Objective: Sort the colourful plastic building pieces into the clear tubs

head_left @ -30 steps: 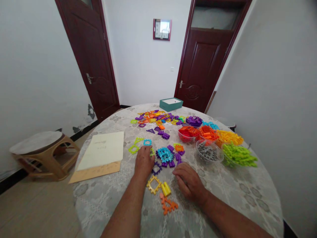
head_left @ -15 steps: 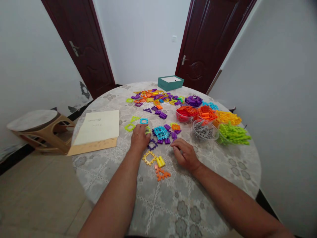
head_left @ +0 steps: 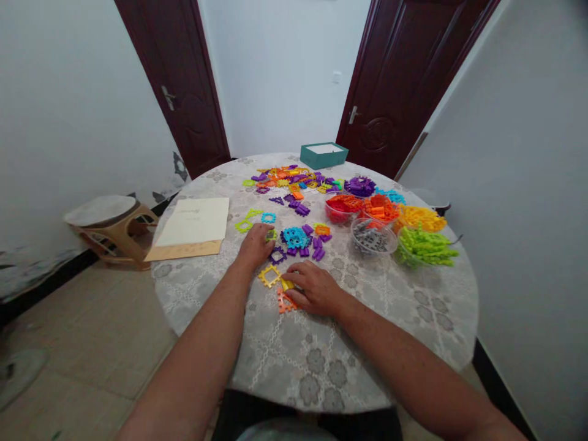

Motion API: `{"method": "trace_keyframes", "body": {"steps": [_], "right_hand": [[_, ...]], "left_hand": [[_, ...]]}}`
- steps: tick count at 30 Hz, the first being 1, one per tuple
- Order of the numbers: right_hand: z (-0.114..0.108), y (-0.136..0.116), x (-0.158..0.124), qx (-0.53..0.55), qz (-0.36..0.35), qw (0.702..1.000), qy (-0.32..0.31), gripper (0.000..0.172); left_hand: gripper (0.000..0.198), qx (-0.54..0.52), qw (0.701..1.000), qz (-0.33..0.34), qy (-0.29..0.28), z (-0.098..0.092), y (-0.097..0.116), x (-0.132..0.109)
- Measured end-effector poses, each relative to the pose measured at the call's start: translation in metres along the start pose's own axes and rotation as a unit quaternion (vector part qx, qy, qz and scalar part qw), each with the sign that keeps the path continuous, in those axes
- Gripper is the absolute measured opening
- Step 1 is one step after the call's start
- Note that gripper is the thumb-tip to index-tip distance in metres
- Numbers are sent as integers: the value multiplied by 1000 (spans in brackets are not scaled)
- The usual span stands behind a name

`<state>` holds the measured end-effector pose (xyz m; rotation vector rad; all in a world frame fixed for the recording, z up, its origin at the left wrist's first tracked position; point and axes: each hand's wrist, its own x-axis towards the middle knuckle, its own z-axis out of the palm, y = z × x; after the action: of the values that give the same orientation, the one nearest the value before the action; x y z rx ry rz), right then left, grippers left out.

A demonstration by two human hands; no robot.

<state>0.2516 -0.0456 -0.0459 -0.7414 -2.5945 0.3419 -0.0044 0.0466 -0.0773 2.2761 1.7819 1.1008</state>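
My left hand (head_left: 256, 246) rests on the table with its fingers curled at the edge of a lime-green square piece (head_left: 272, 235), which they partly cover. My right hand (head_left: 315, 288) closes its thumb and fingers round a small yellow connector piece (head_left: 286, 285), partly hidden by the fingers. Under its thumb side lies an orange triangle piece (head_left: 283, 301). A yellow square frame (head_left: 269, 276) and a dark purple square frame (head_left: 277, 255) lie between my hands. Just beyond them is a turquoise block (head_left: 296, 237) of joined pieces, ringed with purple.
Clear bowls of red (head_left: 340, 209), grey (head_left: 373, 236) and lime-green pieces (head_left: 427, 246) stand on the right. Mixed loose pieces (head_left: 294, 177) are heaped farther back, before a teal box (head_left: 324, 155). Paper (head_left: 197, 220) lies at left. A stool (head_left: 108, 226) stands beside the table.
My right hand has moved left and nearer to me, from beside the purple pieces onto the yellow connector piece. The left hand stays by the lime-green square. The view has shifted slightly.
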Motion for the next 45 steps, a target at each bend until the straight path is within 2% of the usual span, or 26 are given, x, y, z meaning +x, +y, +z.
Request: {"method": "trace_keyframes", "body": {"steps": [4,9,13,20,27,31,35,41,45], "right_hand": [[2,4,1,2,7,1000,3,34],[8,9,2,22,23,999,33,49],[10,9,4,55,60,995,57,52],[13,16,2,130,157,971,126,45],[9,17,4,205,203,945,155,42],[12,23,4,270,224,922,160,49],[16,31,2,321,240,903,154,42],[19,35,0,344,247,894,146,46],[17,33,0,354,247,891,143,48]], "left_hand": [[40,11,1000,14,7,-2,3,1],[38,15,999,26,13,-4,3,-1],[37,13,999,30,8,-5,0,-3],[38,-5,1000,20,-2,-5,0,-4],[43,-19,1000,19,-5,-10,4,-9],[43,-13,1000,20,-13,-10,4,-11],[42,-13,999,25,-23,-8,4,-12],[40,-23,999,18,-27,-10,6,-12],[38,-28,999,-2,-22,-18,8,-7]]}}
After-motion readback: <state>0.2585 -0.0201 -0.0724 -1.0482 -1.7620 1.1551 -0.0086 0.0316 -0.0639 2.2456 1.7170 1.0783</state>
